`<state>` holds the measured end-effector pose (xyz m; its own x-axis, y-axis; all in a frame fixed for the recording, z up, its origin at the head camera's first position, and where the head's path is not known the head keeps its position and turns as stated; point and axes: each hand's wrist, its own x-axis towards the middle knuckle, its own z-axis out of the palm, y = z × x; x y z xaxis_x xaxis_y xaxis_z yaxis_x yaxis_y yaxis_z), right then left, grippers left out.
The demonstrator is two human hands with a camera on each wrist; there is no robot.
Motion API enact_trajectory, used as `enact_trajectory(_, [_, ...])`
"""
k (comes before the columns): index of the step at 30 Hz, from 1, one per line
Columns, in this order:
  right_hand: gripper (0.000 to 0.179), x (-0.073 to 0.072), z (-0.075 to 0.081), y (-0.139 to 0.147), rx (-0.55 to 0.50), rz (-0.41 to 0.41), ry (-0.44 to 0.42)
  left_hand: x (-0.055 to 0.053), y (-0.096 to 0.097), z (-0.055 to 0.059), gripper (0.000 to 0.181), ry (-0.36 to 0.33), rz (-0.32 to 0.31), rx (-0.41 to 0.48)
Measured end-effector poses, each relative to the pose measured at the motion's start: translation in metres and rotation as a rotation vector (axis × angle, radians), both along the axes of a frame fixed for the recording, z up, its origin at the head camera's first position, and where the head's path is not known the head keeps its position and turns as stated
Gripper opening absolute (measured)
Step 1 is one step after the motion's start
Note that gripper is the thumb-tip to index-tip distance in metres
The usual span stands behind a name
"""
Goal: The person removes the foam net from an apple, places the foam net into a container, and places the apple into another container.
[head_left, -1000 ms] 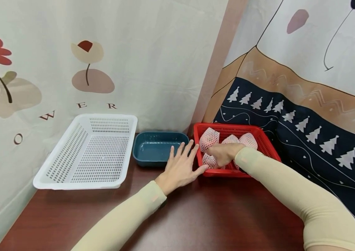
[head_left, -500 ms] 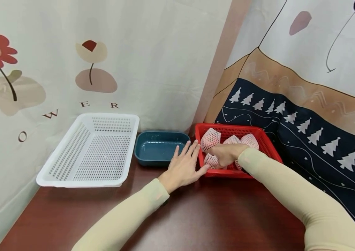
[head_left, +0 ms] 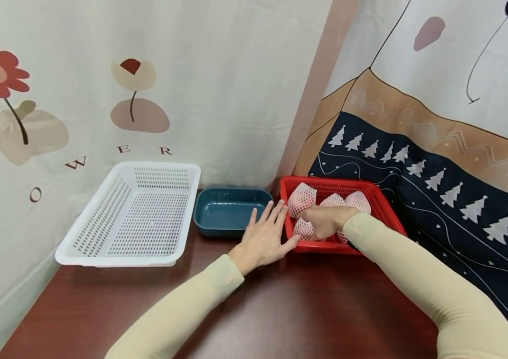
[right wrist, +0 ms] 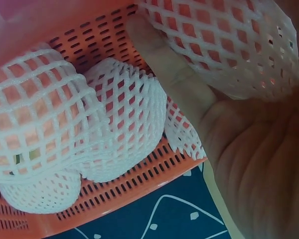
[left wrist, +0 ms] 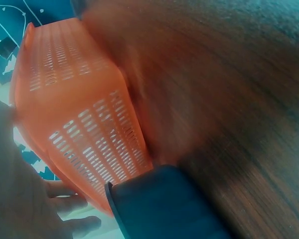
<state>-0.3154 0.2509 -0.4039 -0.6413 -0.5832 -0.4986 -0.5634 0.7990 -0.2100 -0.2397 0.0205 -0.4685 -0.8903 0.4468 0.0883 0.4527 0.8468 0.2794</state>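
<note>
A red plastic basket at the right contains several reddish round fruits in white foam nets. My right hand reaches down into it from the right. In the right wrist view, its thumb lies along a net-wrapped fruit that sits against the palm; the other fingers are hidden behind it. More netted fruits lie beside the thumb. My left hand is spread palm down, its fingertips by the basket's left rim and overlapping the dark blue dish's corner in the head view.
Between the two baskets stands the dark blue rectangular dish. A larger white perforated basket is on the left. All rest on a dark red-brown wooden table, with a printed white curtain behind and a navy tree-patterned cloth at right.
The head view has shifted slightly, so the scene sits a little farther right. Both hands keep their places at the red basket.
</note>
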Motion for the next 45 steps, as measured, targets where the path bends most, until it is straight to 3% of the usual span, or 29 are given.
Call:
enact_trajectory(10, [0.077,0.001,0.008,0.004,0.01,0.0,0.013,0.0,0.001,0.001,0.103,-0.008,0.001,0.003])
enact_trajectory(16, [0.083,0.003,0.018,0.008,-0.015,-0.082,-0.036,-0.001,0.002,0.001,0.104,-0.016,0.008,0.009])
enact_trajectory(23, [0.079,0.003,0.028,0.012,-0.063,-0.056,0.051,-0.002,0.002,0.001,0.102,0.003,0.009,-0.008])
enact_trajectory(29, [0.074,0.005,0.032,0.014,-0.099,-0.052,0.072,-0.001,0.002,0.001,0.103,-0.01,0.014,-0.006])
enact_trajectory(41, [0.079,0.009,0.038,0.019,-0.131,-0.134,0.107,-0.003,0.001,-0.001,0.104,-0.003,0.014,-0.008])
enact_trajectory(45, [0.077,0.011,0.039,0.02,-0.153,-0.129,0.12,-0.003,0.001,-0.001,0.104,0.002,0.01,-0.014])
